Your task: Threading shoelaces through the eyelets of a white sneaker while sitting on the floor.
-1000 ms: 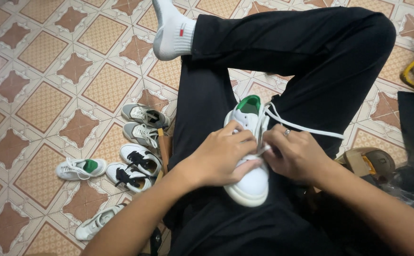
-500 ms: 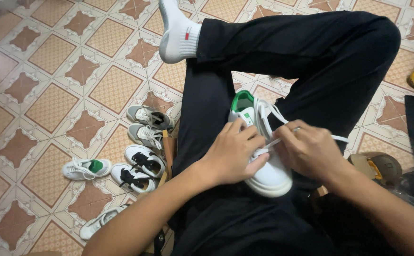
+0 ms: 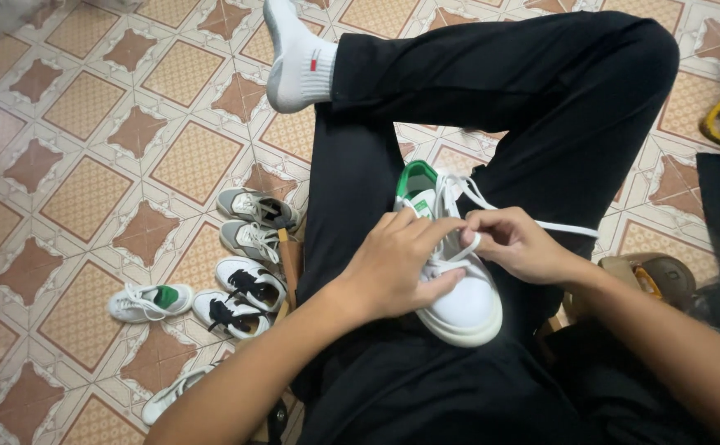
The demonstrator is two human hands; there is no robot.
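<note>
A white sneaker [image 3: 463,301] with a green heel lining rests on my lap, on black trousers, toe toward me. My left hand [image 3: 397,264] grips the sneaker's side and lace area, thumb under the laces. My right hand [image 3: 518,243] pinches a white shoelace [image 3: 570,228] near the eyelets; one loose end trails to the right over my thigh. My legs are crossed, and a white-socked foot [image 3: 298,58] sits at the top of the view.
On the patterned tile floor to my left lie several small sneakers: a grey pair [image 3: 253,221], a white pair with black laces [image 3: 240,297], a white one with green [image 3: 150,302], another white one [image 3: 170,397]. A brown tape dispenser [image 3: 652,276] and dark bag lie right.
My right hand has moved up along the shoe and lifted a lace loop near the eyelets. The sneaker turned slightly on my lap; my left hand keeps its grip.
</note>
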